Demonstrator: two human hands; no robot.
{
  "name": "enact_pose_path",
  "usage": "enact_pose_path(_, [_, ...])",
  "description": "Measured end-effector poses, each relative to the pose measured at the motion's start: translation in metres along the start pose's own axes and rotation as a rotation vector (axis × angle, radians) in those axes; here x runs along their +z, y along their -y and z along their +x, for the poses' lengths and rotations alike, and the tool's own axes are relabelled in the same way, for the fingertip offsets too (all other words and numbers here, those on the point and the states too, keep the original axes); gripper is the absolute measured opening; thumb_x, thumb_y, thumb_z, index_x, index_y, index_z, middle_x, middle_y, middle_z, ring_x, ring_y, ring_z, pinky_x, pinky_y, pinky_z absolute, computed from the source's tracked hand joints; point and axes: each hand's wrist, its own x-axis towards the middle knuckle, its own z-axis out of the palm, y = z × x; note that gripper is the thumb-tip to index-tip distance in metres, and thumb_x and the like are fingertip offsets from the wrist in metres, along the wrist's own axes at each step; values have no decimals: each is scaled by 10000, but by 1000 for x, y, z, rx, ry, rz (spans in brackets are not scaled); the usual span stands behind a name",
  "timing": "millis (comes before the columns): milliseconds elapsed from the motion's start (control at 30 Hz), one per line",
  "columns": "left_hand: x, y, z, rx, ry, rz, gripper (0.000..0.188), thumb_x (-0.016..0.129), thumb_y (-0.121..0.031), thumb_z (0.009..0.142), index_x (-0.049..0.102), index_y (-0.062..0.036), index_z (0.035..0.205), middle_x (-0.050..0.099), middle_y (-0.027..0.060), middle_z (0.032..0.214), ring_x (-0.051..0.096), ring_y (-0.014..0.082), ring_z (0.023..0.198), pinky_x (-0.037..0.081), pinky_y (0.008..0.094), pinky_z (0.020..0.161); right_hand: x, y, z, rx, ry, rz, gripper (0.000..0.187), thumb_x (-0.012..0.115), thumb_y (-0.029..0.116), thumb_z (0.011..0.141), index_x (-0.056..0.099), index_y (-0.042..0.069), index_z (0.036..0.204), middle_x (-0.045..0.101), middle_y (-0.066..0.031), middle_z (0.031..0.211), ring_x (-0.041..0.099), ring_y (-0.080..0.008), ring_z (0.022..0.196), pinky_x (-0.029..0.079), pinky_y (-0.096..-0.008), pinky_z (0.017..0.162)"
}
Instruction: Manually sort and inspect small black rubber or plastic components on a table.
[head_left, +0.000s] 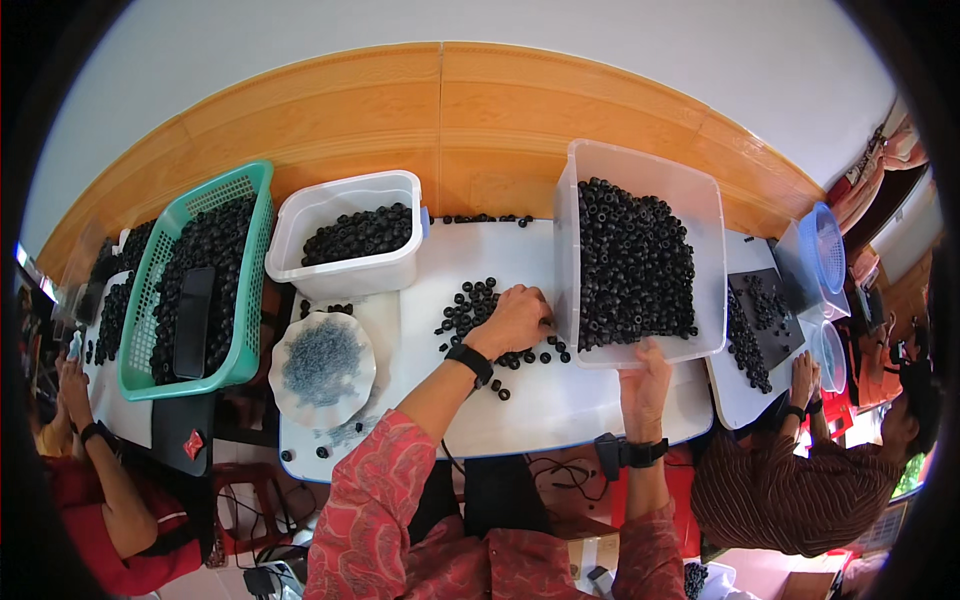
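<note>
A translucent plastic bin, tilted toward me, holds many small black ring-shaped pieces. My right hand is closed on the bin's near edge, with some fingers hidden against it. Beside the bin's left wall, my left hand is curled low over the white table. Its fingertips are partly hidden, and I cannot make out what they hold. A loose pile of black pieces lies around that hand, with several scattered toward me.
At left stand a white tub and a green basket of black pieces, a phone on top. A scalloped plate holds small greyish bits. Co-workers' hands show at left and others at right.
</note>
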Motion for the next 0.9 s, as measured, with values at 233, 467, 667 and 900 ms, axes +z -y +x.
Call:
enact_pose_path(233, [1, 10, -3, 67, 5, -33, 115, 714, -186, 779, 769, -107, 841, 669, 111, 1042, 556, 299, 1073, 428, 414, 950, 20, -9, 10, 13, 30, 43, 300, 525, -28, 774, 517, -50, 1074, 577, -126, 964, 630, -286, 942, 512, -607, 935])
enact_pose_path(467, [-10, 5, -6, 65, 69, -101, 163, 704, -163, 769, 755, -63, 887, 666, 147, 1130, 551, 311, 1140, 399, 472, 997, 16, -25, 24, 21, 27, 94, 496, 548, -20, 764, 442, -85, 1244, 564, -130, 1008, 614, -287, 972, 485, -574, 984])
enact_pose_path(667, [-34, 5, -16, 13, -123, -78, 264, 677, -118, 754, 720, -39, 1002, 625, 185, 1190, 554, 343, 1139, 331, 559, 1089, 28, -29, 28, 63, 33, 83, 662, 572, 2, 754, 356, -96, 1372, 549, -160, 1132, 592, -322, 1073, 455, -548, 1026])
enact_pose_path(900, [-73, -27, -23, -147, -21, -834, 850, 757, -278, 804, 338, 8, 1486, 522, 278, 1355, 614, 292, 1129, 518, 361, 920, 14, -33, 38, 75, 144, 118, 583, 583, 14, 746, 426, -52, 1303, 579, -160, 1124, 611, -351, 1049, 490, -519, 982])
